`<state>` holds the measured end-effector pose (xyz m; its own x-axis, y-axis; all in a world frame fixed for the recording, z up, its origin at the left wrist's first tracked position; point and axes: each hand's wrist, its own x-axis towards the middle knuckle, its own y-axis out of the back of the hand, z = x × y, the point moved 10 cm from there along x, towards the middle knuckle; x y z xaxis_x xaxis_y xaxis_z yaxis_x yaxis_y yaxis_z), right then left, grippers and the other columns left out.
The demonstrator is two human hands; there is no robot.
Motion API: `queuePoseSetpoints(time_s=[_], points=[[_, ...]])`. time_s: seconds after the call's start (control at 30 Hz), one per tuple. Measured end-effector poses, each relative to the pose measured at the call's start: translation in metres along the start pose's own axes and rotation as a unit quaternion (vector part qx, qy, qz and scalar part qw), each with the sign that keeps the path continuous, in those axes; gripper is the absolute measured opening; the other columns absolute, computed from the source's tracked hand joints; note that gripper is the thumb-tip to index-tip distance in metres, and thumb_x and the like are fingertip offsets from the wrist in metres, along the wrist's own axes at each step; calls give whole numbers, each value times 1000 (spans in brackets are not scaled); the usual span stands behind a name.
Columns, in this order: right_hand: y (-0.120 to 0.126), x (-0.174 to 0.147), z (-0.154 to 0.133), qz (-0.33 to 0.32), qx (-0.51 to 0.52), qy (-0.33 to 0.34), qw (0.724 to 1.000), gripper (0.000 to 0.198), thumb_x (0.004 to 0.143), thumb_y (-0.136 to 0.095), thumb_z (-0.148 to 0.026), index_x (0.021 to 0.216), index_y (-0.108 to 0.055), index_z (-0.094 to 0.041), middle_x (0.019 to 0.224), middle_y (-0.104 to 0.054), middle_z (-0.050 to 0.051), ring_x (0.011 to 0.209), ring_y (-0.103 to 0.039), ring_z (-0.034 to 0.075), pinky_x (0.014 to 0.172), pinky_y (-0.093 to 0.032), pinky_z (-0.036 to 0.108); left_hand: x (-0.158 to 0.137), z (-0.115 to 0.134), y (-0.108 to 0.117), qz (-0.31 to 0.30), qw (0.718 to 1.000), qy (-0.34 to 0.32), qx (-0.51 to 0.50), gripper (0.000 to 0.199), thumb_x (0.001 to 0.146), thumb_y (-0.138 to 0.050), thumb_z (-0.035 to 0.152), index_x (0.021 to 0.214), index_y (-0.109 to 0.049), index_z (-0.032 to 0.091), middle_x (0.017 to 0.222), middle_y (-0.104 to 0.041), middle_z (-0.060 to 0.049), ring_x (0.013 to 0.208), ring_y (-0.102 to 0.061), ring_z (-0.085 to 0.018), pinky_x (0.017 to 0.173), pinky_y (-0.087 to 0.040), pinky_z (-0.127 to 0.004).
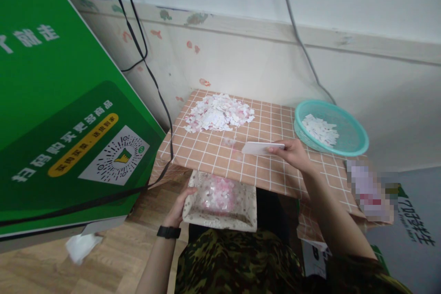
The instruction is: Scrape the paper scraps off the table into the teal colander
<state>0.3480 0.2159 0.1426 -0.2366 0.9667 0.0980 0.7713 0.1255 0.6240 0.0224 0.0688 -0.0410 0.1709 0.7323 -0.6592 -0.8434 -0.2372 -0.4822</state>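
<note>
The tray (222,223) partly hides the left hand (178,207); pixelation blurs an object (369,189) at right; the left edge crops a green panel (31,115).

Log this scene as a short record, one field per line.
Left hand: the left hand grips a cream, brown-speckled rectangular dish by its side
Dish contents: pink and white bits
Dish position: at the table's near edge; contact unclear
Right hand: the right hand holds a thin, flat white piece over the tabletop
Surface: brown table covering with white grid lines
Pile: small white and pinkish flat scraps, toward the back
Basket: round turquoise plastic basket, right side, holding white pieces
</note>
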Motion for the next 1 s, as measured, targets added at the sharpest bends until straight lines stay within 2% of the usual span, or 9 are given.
queuePoseSetpoints(time_s=[0.17, 0.33, 0.5, 0.6, 0.73, 0.87, 1.0], points=[[5, -18, -1, 60, -20, -1, 998, 34, 78, -63, -50, 83, -76, -19, 65, -68, 2, 56, -59, 17, 48, -42, 26, 1, 0, 3, 9, 1000, -7, 2, 44, 67, -67, 31, 106, -66, 12, 98, -74, -11, 95, -67, -33, 78, -51, -42], [-10, -38, 5, 61, 9, -21, 998, 33, 79, -62, -49, 75, -74, -19, 61, -63, 1, 54, -56, 16, 48, -40, 27, 2, -2, 2, -2, 1000, -8, -5, 43, 68, -66, 31, 107, -66, 13, 96, -74, -10, 94, -67, -32, 80, -50, -42], [1, -52, 11, 156, 18, -36, 987, 30, 79, -63, -46, 78, -75, -19, 61, -64, 1, 53, -56, 17, 48, -41, 28, 3, 0, 0, -11, 1000, -11, -11, 41, 68, -66, 30, 106, -66, 13, 96, -74, -10, 95, -67, -32, 81, -50, -43], [-13, -58, 3, 141, 28, -27, 989, 25, 80, -63, -42, 81, -76, -20, 69, -70, 3, 60, -63, 21, 52, -47, 30, 3, 0, -1, -12, 1000, -10, -9, 39, 69, -66, 30, 104, -67, 13, 96, -74, -10, 95, -67, -32, 81, -50, -43], [-37, -62, -16, 100, 44, 6, 994, 22, 83, -60, -37, 95, -75, -24, 92, -74, 5, 81, -68, 26, 69, -53, 36, 3, 2, -1, -8, 1000, -21, -5, 40, 67, -67, 30, 104, -67, 13, 96, -74, -9, 94, -67, -32, 81, -50, -43], [-44, -56, -21, 94, 15, 7, 995, 23, 84, -60, -38, 94, -75, -24, 88, -74, 5, 70, -69, 24, 62, -53, 34, 3, 2, -1, -10, 1000, -16, -1, 42, 68, -66, 31, 107, -66, 14, 95, -75, -9, 92, -67, -32, 82, -50, -45], [-47, -49, -31, 84, 10, 46, 995, 22, 85, -59, -39, 93, -75, -26, 91, -74, 4, 75, -69, 24, 64, -53, 33, 4, 2, 3, 6, 1000, -16, 4, 44, 65, -67, 31, 106, -67, 13, 97, -74, -10, 95, -66, -34, 82, -50, -46]])
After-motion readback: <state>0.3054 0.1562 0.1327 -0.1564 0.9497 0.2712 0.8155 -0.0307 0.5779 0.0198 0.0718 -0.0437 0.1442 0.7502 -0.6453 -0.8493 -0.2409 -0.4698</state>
